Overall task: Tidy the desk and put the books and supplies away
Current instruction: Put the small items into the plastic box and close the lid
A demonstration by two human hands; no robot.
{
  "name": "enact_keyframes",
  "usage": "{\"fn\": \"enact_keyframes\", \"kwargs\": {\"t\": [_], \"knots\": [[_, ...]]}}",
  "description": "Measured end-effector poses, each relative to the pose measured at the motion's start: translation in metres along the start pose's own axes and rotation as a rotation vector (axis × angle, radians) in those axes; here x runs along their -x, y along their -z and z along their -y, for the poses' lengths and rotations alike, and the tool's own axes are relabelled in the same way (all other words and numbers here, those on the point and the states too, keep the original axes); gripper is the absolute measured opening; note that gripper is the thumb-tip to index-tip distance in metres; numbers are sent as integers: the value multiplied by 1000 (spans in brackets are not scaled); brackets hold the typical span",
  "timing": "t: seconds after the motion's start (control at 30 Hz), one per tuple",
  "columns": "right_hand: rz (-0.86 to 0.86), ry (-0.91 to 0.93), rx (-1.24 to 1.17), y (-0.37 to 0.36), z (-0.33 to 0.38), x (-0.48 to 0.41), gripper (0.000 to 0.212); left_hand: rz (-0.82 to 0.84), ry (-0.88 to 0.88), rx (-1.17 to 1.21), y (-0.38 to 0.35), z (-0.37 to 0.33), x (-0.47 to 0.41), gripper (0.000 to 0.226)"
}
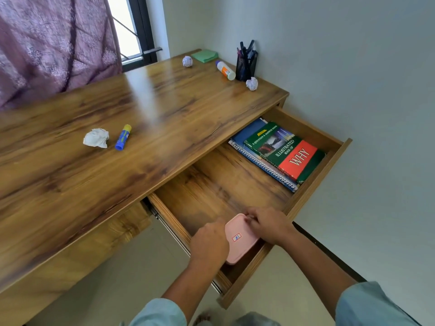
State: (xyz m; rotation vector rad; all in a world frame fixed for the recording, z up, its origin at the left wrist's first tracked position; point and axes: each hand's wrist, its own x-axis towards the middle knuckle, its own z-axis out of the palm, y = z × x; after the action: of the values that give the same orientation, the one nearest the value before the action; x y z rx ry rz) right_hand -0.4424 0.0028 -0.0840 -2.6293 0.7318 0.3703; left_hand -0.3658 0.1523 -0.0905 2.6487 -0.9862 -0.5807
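Wood-grain counter [141,102] runs along a curtained window to a pale wall corner. One drawer [324,161] below its front edge stands pulled out.

Drawer, left end: a pink case [240,240] sits against the front-left corner. Its long axis runs roughly from the drawer's back toward the front panel, with the small label facing up. Whether it lies flat or is tilted cannot be told.
- Left hand [209,241]: fingers curled over the case's left edge, gripping it.
- Right hand [268,225]: fingers closed on the case's far right corner; the fingertips are blurred.

Drawer, right end: a green book [289,151] tops a stack on a spiral notebook [266,170] and a blue book [249,130], long axes running back to front.

Counter, front left: a blue glue stick [123,137] lies just beside a crumpled white paper [96,137].

Counter, far right corner:
- pen holder [246,64]
- white glue bottle [225,70], lying on its side
- green note pad [204,55]
- paper ball [187,61]
- second paper ball [252,83]
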Motion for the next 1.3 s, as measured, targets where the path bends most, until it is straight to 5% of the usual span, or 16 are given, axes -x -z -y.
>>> {"fn": "enact_keyframes", "kwargs": {"t": [0.27,0.63,0.77,1.03,1.3], "knots": [[-91,138,85,-16,-12,-5,35,-64,157,-41,-6,5,-8,18],[116,535,103,3,-38,-6,36,-292,505,-61,-28,-36,34,20],[5,631,132,10,-68,-12,41,-369,584,-71,-45,-60,48,40],[-241,430,176,31,-127,-43,56,-467,584,-142,-78,-63,58,61],[-300,451,210,36,-119,-52,81,-422,529,-174,-73,-47,48,73]]}}
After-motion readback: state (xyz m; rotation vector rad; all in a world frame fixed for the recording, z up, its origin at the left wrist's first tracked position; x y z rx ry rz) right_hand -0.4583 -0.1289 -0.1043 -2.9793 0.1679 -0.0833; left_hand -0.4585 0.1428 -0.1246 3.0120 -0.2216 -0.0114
